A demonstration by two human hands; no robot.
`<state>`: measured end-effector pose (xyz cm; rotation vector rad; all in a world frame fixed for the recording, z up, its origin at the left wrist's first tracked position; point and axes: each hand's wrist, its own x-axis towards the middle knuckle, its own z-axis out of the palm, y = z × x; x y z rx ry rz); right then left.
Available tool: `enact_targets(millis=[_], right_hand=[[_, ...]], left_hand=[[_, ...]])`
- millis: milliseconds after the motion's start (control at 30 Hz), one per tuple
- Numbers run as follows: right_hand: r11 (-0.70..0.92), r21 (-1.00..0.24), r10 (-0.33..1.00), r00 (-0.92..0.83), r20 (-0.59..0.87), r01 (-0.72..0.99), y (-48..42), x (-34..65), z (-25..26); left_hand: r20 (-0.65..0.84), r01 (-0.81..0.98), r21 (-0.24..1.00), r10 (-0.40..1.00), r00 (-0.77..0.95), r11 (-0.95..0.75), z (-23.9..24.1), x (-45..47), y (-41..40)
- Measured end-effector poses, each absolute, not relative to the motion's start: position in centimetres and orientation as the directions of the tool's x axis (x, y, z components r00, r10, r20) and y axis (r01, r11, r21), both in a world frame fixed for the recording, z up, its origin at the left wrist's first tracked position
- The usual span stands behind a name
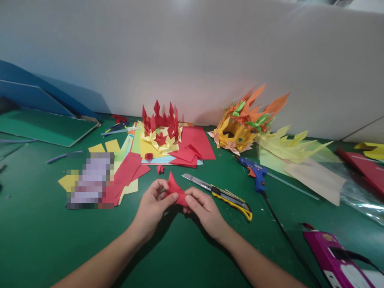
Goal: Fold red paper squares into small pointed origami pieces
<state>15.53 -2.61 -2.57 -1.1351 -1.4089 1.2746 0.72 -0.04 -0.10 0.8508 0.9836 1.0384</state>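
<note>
Between my two hands is a folded piece of red paper (pixel 176 189), its pointed tip upward. My left hand (pixel 156 202) pinches its left side between thumb and fingers. On its lower right, my right hand (pixel 202 206) grips the paper the same way. Just to the right lies a yellow-handled box cutter (pixel 229 199) with its blade out. Beyond my hands sit a small folded red paper piece (pixel 160 170) and a red paper flower (pixel 149 157). A red and yellow paper crown (pixel 162 127) stands behind them on coloured sheets.
A blue glue gun (pixel 255 172) lies right, its cord running toward a purple power strip (pixel 333 256). An orange paper crown (pixel 237 132) stands behind it. At left, a blurred phone-like object (pixel 91 180) rests on red paper strips (pixel 127 172). The table (pixel 45 240) is green.
</note>
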Motion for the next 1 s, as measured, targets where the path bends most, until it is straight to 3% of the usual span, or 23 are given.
enact_targets(millis=[133, 233, 433, 633, 867, 1000], right_hand=[[0.131, -0.984, 0.987, -0.111, 0.118, 0.121, -2.6, 15.2, -2.4], [0.201, -0.946, 0.979, -0.041, 0.197, 0.256, -2.4, 15.3, -2.5], [0.436, -0.809, 0.867, 0.056, 0.495, 0.394, -2.2, 16.2, -2.6], [0.44, -0.804, 0.854, 0.091, 0.513, 0.4, -2.4, 16.5, -2.7], [0.475, -0.767, 0.835, 0.055, 0.548, 0.432, -2.2, 16.7, -2.8], [0.506, -0.758, 0.843, -0.052, 0.535, 0.41, -2.4, 16.6, -2.6]], left_hand=[[-0.181, -0.25, 0.943, 0.968, 0.175, 0.222, -0.1, 0.9, -0.1], [-0.135, -0.105, 0.981, 0.967, 0.218, 0.161, -0.4, 0.9, 0.0], [-0.012, 0.062, 0.998, 0.978, 0.207, -0.001, -0.7, 0.3, 0.5], [-0.241, -0.031, 0.965, 0.924, 0.297, 0.262, 0.2, 0.5, 0.1], [-0.29, -0.31, 0.826, 0.827, 0.482, 0.47, 0.4, -0.1, 0.3], [-0.358, -0.305, 0.822, 0.853, 0.381, 0.481, 0.2, -0.1, 0.6]])
